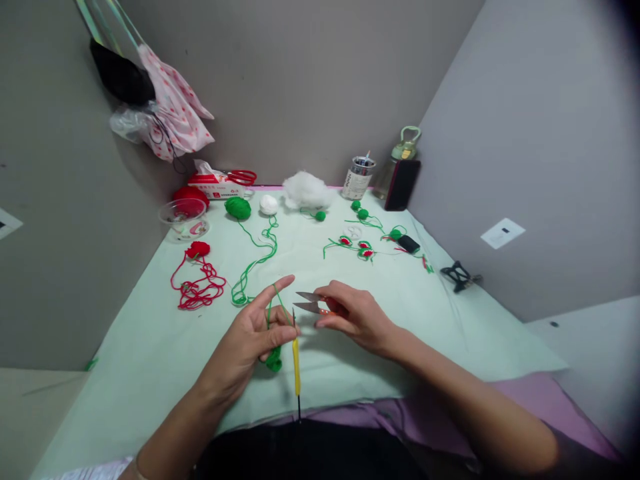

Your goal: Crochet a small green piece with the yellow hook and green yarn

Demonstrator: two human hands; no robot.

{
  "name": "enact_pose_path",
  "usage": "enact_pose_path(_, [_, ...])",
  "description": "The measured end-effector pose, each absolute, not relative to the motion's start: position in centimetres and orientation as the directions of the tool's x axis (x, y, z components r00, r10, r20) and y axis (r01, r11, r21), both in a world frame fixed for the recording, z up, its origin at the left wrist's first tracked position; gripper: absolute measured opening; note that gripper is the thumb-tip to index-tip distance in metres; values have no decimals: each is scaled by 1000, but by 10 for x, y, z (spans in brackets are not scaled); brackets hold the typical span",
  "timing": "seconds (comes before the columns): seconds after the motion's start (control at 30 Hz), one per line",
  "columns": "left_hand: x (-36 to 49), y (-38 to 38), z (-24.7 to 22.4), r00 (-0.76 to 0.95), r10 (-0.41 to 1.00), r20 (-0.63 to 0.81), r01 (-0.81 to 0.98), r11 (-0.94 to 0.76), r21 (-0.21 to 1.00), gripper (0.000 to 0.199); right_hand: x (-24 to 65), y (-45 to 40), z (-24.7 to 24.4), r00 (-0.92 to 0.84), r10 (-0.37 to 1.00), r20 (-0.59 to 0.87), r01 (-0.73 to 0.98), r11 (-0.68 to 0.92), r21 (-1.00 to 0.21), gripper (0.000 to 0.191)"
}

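At the near middle, the left hand (250, 338) pinches the yellow hook (296, 367) with green yarn (273, 361); on its right, the right hand (356, 312) grips opened scissors (307, 307), seemingly a yarn-handling step, which calls for careful aim

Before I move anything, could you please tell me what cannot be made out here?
Head view, all:
- Scissors' handles: mostly covered by the right hand.
- Green yarn bundle: partly behind the left hand.
- Lettering on the can: too small.
- Left wall plate: cut by the edge.
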State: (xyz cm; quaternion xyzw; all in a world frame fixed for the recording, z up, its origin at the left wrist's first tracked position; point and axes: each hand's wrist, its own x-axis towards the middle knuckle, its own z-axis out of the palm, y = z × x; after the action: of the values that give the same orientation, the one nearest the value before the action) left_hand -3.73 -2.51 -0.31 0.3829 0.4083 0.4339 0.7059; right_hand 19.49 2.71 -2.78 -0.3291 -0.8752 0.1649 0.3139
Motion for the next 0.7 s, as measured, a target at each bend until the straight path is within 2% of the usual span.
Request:
enact_pose_path(0.07, [-36, -21, -3, 308, 918, -252, -302, 345, 888, 87, 191, 28, -21, -582, 650, 490, 475, 760, -444, 41])
enact_pose_path(0.23, [-32, -5, 1, 348, 897, -272, -313, 385, 868, 81, 182, 36, -13, -612, 526, 590, 562, 815, -142, 29])
enact_pose_path(0.3, [-32, 1, 3, 365, 891, -271, -298, 388, 872, 79, 182, 42, -11, -618, 490, 615, 574, 816, -73, 26])
enact_pose_path(0.4, [-33, 11, 7, 375, 893, -247, -279, 363, 889, 75, 185, 52, -10, -577, 486, 657, 594, 801, -71, 22])
enact_pose_path(0.5, [-32, 21, 8, 395, 892, -221, -270, 343, 900, 73, 189, 58, -13, -517, 505, 691, 597, 791, -132, 20])
enact_pose_path(0.7, [-21, 41, 0, 461, 863, -207, -236, 344, 909, 70, 186, 61, -21, -520, 545, 658, 589, 786, -186, 23])
